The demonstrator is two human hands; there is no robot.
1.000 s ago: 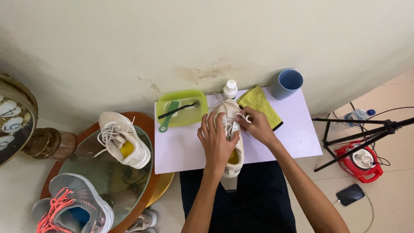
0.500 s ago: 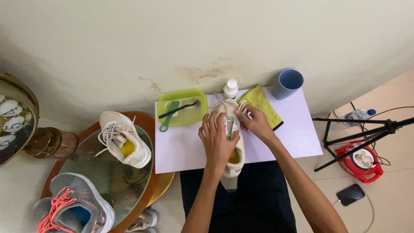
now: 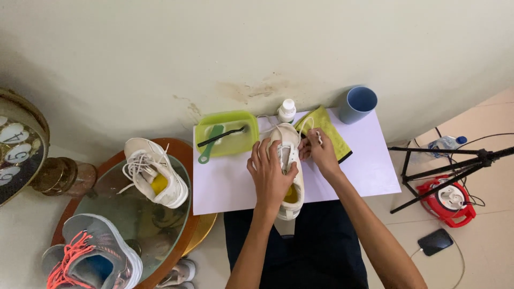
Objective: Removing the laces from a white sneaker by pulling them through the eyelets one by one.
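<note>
1. The white sneaker (image 3: 289, 171) lies lengthwise on the white bench (image 3: 364, 171), toe towards the wall and heel hanging over the near edge above the person's lap.
2. The left hand (image 3: 270, 179) lies over the shoe's middle, its fingers curled down around the upper and gripping it.
3. The right hand (image 3: 320, 154) sits at the toe end with its fingers pinched shut on a white lace (image 3: 306, 127) that loops up above it.
4. Risk: with the heel past the edge, a hard tug on the lace could drag or tip the shoe off the bench if the left hand loosens.
5. Risk: the small white bottle (image 3: 287, 110) stands just beyond the toe, and the green tray (image 3: 206, 131) holding a brush (image 3: 220, 136) sits just left; a jerk could knock either.
6. The yellow cloth (image 3: 334, 134) lies beside the right hand, the blue cup (image 3: 357, 104) at the far corner.
7. Open room is at the bench's right and near-left parts; the tripod (image 3: 455, 166) stands well apart.
</note>
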